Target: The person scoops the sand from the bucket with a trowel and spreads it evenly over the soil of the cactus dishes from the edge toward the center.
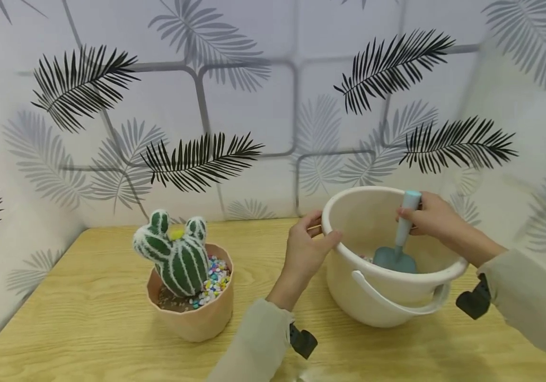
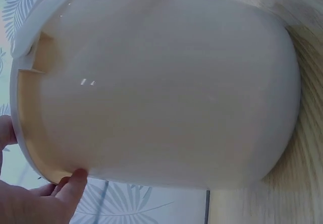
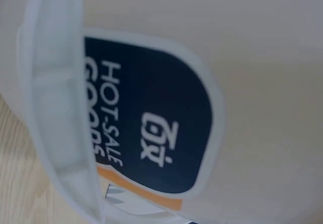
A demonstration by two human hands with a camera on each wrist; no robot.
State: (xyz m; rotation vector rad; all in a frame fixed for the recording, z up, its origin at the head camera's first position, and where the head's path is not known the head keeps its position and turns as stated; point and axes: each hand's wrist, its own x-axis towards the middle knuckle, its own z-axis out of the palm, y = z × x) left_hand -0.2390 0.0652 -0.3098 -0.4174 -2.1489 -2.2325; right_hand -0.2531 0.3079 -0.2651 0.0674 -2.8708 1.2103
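A cream plastic bucket [image 1: 373, 297] stands on the right part of the table, its white handle [image 1: 397, 305] hanging down at the front. My left hand [image 1: 305, 248] grips its left rim, with the thumb on top and the fingers on the outer side; the left wrist view has this hand [image 2: 43, 201] at the rim too. Inside the bucket is a small blue-grey shovel [image 1: 394, 260], blade down near the bottom. Its pale grip is held upright by my right hand [image 1: 432, 217]. A few coloured pebbles [image 1: 366, 258] show beside the blade. In the right wrist view, the bucket's dark label [image 3: 156, 118] fills the middle.
A peach flowerpot [image 1: 199, 323] is on the table [image 1: 87, 307] left of the bucket. It holds a green toy cactus [image 1: 184, 268] with white fuzz, brown soil and many coloured pebbles [image 1: 216, 278]. Behind the table rises a leaf-patterned wall covering [image 1: 263, 116].
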